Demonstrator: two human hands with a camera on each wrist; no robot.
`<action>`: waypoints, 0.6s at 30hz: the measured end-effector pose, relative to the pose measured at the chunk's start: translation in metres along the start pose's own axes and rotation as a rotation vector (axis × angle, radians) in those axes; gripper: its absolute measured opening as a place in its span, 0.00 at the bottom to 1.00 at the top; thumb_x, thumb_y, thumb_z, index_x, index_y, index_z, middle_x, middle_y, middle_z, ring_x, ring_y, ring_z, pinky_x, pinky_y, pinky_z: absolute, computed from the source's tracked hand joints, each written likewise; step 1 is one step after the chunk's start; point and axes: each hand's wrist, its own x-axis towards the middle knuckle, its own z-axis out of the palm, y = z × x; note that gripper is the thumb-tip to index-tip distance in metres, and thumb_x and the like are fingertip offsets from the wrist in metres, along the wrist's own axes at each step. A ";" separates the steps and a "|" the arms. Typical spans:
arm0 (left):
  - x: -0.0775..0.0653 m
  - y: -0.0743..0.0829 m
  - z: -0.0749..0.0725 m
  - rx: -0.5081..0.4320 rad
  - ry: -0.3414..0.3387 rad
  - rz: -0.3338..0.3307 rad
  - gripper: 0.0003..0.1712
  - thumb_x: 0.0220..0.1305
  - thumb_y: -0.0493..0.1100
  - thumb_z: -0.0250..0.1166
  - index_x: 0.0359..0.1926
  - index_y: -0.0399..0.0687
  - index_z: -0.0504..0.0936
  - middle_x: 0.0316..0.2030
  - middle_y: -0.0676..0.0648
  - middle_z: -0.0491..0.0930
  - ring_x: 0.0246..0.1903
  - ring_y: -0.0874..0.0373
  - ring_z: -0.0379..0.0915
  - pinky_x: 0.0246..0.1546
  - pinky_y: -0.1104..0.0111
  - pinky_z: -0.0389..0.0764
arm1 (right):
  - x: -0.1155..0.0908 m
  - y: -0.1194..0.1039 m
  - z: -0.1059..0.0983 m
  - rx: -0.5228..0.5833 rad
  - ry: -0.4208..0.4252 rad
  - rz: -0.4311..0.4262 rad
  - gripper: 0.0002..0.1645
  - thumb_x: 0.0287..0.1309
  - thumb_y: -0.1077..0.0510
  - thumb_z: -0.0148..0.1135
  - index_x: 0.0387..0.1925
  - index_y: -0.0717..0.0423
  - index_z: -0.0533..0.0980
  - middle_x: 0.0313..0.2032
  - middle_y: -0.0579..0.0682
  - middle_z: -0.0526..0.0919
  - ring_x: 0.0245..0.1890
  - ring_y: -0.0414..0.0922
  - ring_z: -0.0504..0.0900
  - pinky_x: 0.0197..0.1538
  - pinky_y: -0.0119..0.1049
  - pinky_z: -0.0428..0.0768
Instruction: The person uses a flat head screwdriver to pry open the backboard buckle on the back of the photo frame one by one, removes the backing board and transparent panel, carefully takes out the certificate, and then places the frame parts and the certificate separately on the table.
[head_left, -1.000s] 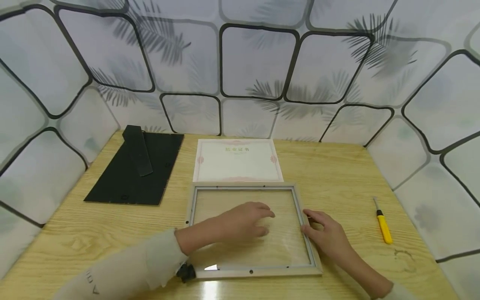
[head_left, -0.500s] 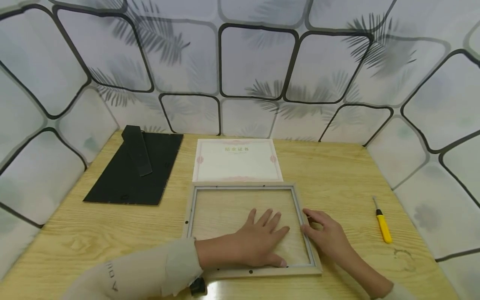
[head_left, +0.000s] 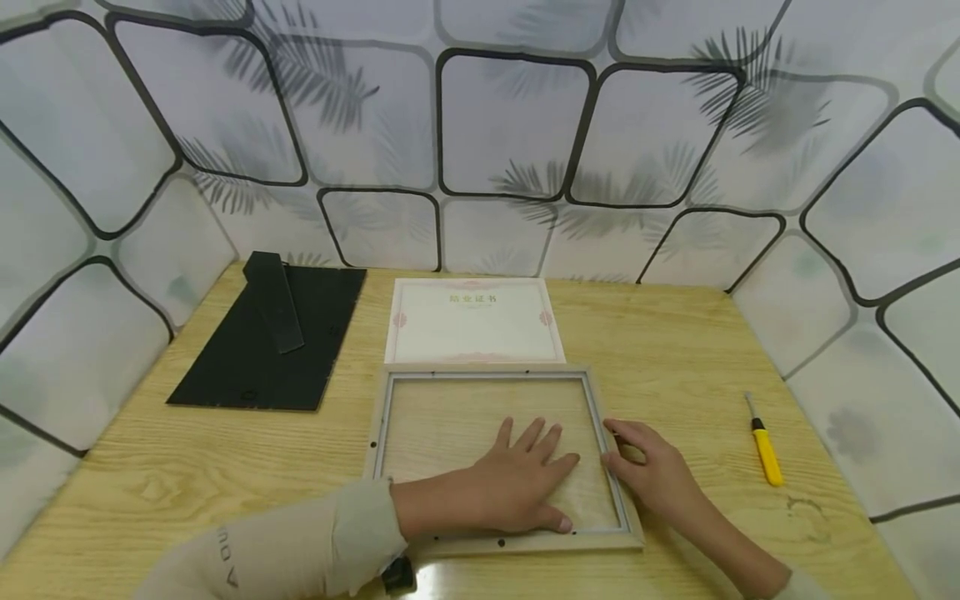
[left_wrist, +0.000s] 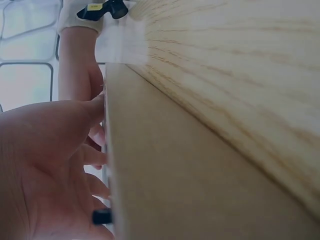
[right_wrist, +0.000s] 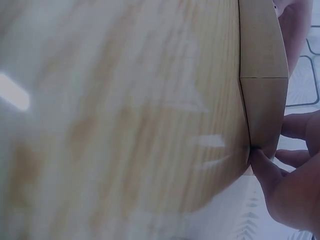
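A pale wooden picture frame point(head_left: 501, 543) lies back side up on the table, with a clear pane inside its grey inner rim. My left hand point(head_left: 517, 487) rests palm down on the pane, fingers spread. At the frame's right side, my right hand point(head_left: 660, 471) grips the edge between thumb and fingers. The right wrist view shows the right fingers point(right_wrist: 267, 170) at the frame's side point(right_wrist: 262, 100) close to the tabletop. From the left wrist, the left palm point(left_wrist: 50, 165) appears beside the frame's outer side point(left_wrist: 165, 150).
A white certificate point(head_left: 474, 325) with a pink border lies just behind the frame. To the left is a black backing board point(head_left: 315, 333) with its stand leg. A yellow-handled screwdriver point(head_left: 767, 450) lies at the right. Patterned walls enclose the wooden table point(head_left: 645, 333).
My left hand has come down from a loosely curled pose over the pane to lie flat with spread fingers, slightly nearer me. The right hand keeps its hold on the frame.
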 end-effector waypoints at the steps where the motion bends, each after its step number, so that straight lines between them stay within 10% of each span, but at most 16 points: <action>1: 0.000 0.000 0.000 -0.006 0.002 0.001 0.48 0.66 0.73 0.55 0.79 0.59 0.55 0.80 0.40 0.44 0.79 0.41 0.35 0.73 0.35 0.44 | -0.001 0.000 0.000 0.016 -0.012 -0.003 0.30 0.66 0.58 0.66 0.67 0.62 0.71 0.64 0.63 0.74 0.62 0.63 0.75 0.56 0.46 0.82; 10: -0.002 -0.001 -0.001 -0.015 0.000 0.013 0.48 0.66 0.73 0.54 0.80 0.61 0.55 0.80 0.41 0.44 0.80 0.43 0.34 0.74 0.36 0.44 | -0.017 0.005 -0.004 0.046 -0.059 -0.001 0.21 0.65 0.58 0.67 0.58 0.59 0.80 0.61 0.62 0.75 0.60 0.63 0.77 0.51 0.41 0.85; 18: -0.001 -0.003 0.002 -0.014 0.016 0.011 0.48 0.66 0.73 0.54 0.80 0.61 0.55 0.80 0.41 0.44 0.79 0.42 0.34 0.73 0.35 0.43 | -0.035 0.004 -0.008 -0.007 -0.106 -0.020 0.16 0.64 0.54 0.68 0.53 0.52 0.84 0.50 0.51 0.79 0.41 0.30 0.76 0.39 0.28 0.81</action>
